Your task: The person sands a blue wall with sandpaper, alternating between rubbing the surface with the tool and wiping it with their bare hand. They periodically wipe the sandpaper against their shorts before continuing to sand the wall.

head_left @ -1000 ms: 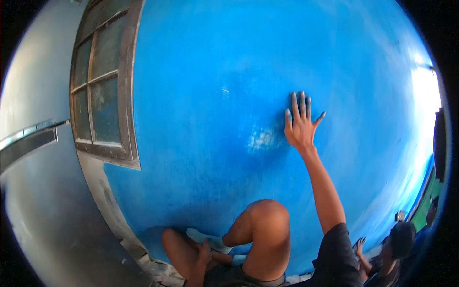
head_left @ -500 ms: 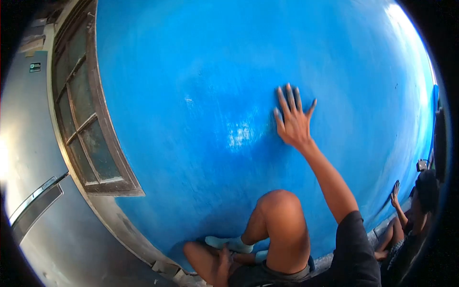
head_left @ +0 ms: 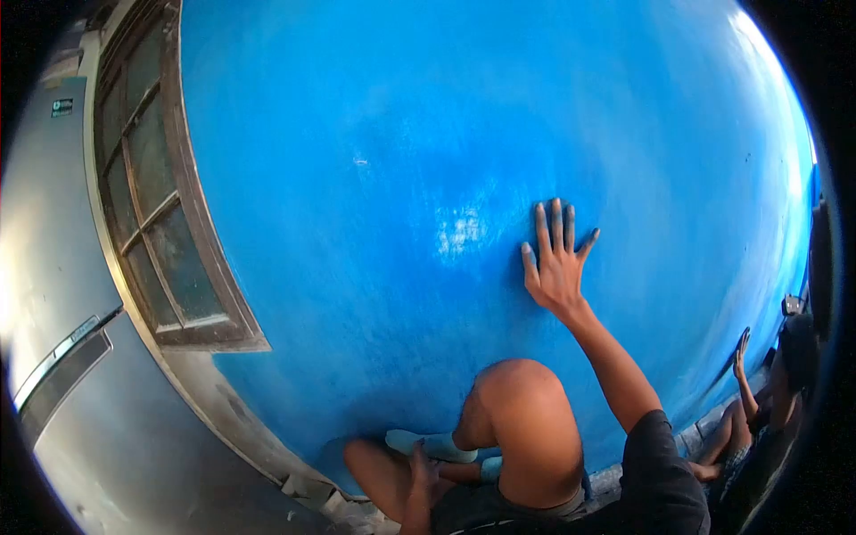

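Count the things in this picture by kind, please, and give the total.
Hands flat on the blue wall: 2, the right hand and another person's hand
Hands by the legs: 1, the left hand
Windows: 1
Total: 4

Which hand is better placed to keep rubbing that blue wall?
Probably the right hand: it lies flat, fingers spread, on the blue wall. The left hand rests low on the leg, away from the wall.

No lettering I can read anywhere before me. The one sign is a small green-and-white sticker (head_left: pixel 62 107) high on the tall grey metal cabinet (head_left: pixel 53 259) at my far left, its print too small to make out. The painted blue wall (head_left: pixel 401 134) carries no writing.
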Demonstrator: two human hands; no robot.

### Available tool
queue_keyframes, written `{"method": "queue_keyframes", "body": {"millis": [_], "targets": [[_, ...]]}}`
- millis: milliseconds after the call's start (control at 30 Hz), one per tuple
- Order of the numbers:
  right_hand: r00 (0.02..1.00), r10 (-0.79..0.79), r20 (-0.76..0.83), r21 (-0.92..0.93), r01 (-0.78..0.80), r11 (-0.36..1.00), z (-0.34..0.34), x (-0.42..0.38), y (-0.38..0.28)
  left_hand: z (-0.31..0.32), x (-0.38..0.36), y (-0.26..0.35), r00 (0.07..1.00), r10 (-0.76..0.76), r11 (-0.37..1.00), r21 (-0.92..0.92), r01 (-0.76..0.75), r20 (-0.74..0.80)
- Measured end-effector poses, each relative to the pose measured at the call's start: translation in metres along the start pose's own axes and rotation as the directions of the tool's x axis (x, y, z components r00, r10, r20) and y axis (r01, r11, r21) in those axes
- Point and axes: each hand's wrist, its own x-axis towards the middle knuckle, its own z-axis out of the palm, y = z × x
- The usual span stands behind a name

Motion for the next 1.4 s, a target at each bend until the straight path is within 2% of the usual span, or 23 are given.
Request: {"method": "queue_keyframes", "body": {"millis": [33, 67, 133, 167, 233, 267, 333, 400, 467, 500, 533, 567, 700, 800, 833, 867, 900, 933, 1167, 1267, 1333, 1367, 1400], "targets": [[1.000, 0.000, -0.014, 0.007, 0.000, 1.000, -0.002, 0.008, -0.002, -0.004, 0.001, -0.002, 0.987, 0.108, 0.979, 0.161, -0.126, 0.117], [1.000, 0.002, 0.006, 0.010, -0.002, 1.000, -0.007, 0.015, -0.005, -0.004, -0.005, 0.001, 0.986, 0.121, 0.979, 0.149, -0.137, 0.111], [1.000, -0.006, -0.020, -0.012, 0.005, 1.000, -0.007, 0.029, -0.007, 0.013, -0.009, 0.026, 0.992, -0.119, 0.942, -0.313, 0.123, 0.032], [1.000, 0.003, -0.015, -0.042, -0.004, 0.999, -0.007, 0.034, -0.009, 0.016, 0.002, 0.027, 0.995, -0.095, 0.941, -0.322, 0.104, 0.044], [1.000, 0.005, -0.014, -0.029, -0.006, 1.000, -0.006, 0.036, -0.012, 0.005, 0.014, -0.002, 1.000, -0.021, 0.982, 0.187, 0.016, 0.022], [1.000, 0.014, -0.027, -0.010, -0.014, 1.000, -0.004, 0.036, -0.014, 0.017, 0.003, 0.011, 0.999, -0.019, 0.985, 0.175, 0.014, 0.027], [0.999, 0.004, -0.050, 0.004, -0.004, 1.000, -0.003, 0.036, -0.016, 0.033, -0.021, 0.044, 0.973, -0.207, 0.947, -0.270, 0.173, -0.104], [0.999, 0.001, -0.034, -0.015, -0.001, 1.000, -0.003, 0.045, -0.018, -0.031, 0.070, -0.068, 0.999, -0.027, 0.984, -0.177, 0.034, 0.043], [0.999, -0.026, -0.045, -0.024, 0.025, 0.999, -0.005, 0.060, -0.023, -0.037, 0.091, -0.088, 0.960, 0.140, 0.972, -0.218, -0.087, 0.242], [0.999, -0.036, -0.038, -0.030, 0.034, 0.999, -0.006, 0.067, -0.025, -0.042, 0.092, -0.094, 0.920, 0.211, 0.949, -0.293, -0.113, 0.330], [0.998, -0.055, -0.043, -0.032, 0.054, 0.998, -0.006, 0.076, -0.028, -0.039, 0.093, -0.106, 0.734, 0.436, 0.834, -0.540, -0.112, 0.522], [0.996, -0.071, -0.046, -0.036, 0.069, 0.997, -0.007, 0.088, -0.031, -0.048, 0.089, -0.107, 0.922, 0.177, 0.954, -0.292, -0.074, 0.344], [0.993, -0.111, -0.039, -0.059, 0.109, 0.992, -0.013, 0.129, -0.048, -0.057, 0.098, -0.109, 0.939, 0.154, 0.940, -0.338, -0.044, 0.308], [0.993, -0.112, -0.032, -0.083, 0.109, 0.991, -0.014, 0.152, -0.063, -0.067, 0.096, -0.106, 0.881, 0.235, 0.900, -0.435, -0.038, 0.410], [0.991, -0.129, -0.030, -0.088, 0.126, 0.988, -0.013, 0.154, -0.067, -0.079, 0.096, -0.107, 0.688, 0.350, 0.829, -0.553, 0.089, 0.636], [0.993, -0.113, -0.027, -0.079, 0.110, 0.991, -0.011, 0.157, -0.071, -0.066, 0.101, -0.106, 0.910, 0.130, 0.908, -0.417, 0.050, 0.393], [0.995, -0.094, -0.022, -0.068, 0.093, 0.993, -0.010, 0.159, -0.076, -0.042, 0.110, -0.102, 0.986, -0.164, 0.952, -0.260, 0.162, 0.017], [0.993, -0.113, -0.018, -0.075, 0.111, 0.991, -0.010, 0.159, -0.080, 0.033, 0.028, 0.005, 0.877, -0.378, 0.920, -0.231, 0.318, -0.297], [0.985, -0.159, 0.062, -0.043, 0.162, 0.986, -0.008, 0.138, -0.099, 0.036, 0.019, -0.009, 0.981, -0.090, 0.972, -0.230, 0.049, -0.171], [0.968, -0.232, 0.096, -0.035, 0.236, 0.971, -0.005, 0.117, -0.106, 0.056, 0.021, 0.002, 0.931, -0.151, 0.979, -0.183, 0.093, -0.332], [0.941, -0.298, 0.157, -0.050, 0.309, 0.950, -0.003, 0.099, -0.110, 0.083, 0.017, 0.014, 0.723, -0.101, 0.995, -0.084, 0.059, -0.684], [0.939, -0.305, 0.162, -0.050, 0.316, 0.947, -0.002, 0.094, -0.112, 0.084, -0.004, 0.043, 0.721, -0.109, 0.994, -0.092, 0.063, -0.685], [0.928, -0.325, 0.184, -0.054, 0.339, 0.939, -0.002, 0.088, -0.113, 0.082, -0.046, 0.087, 0.821, -0.107, 0.990, -0.138, 0.035, -0.561]]}}
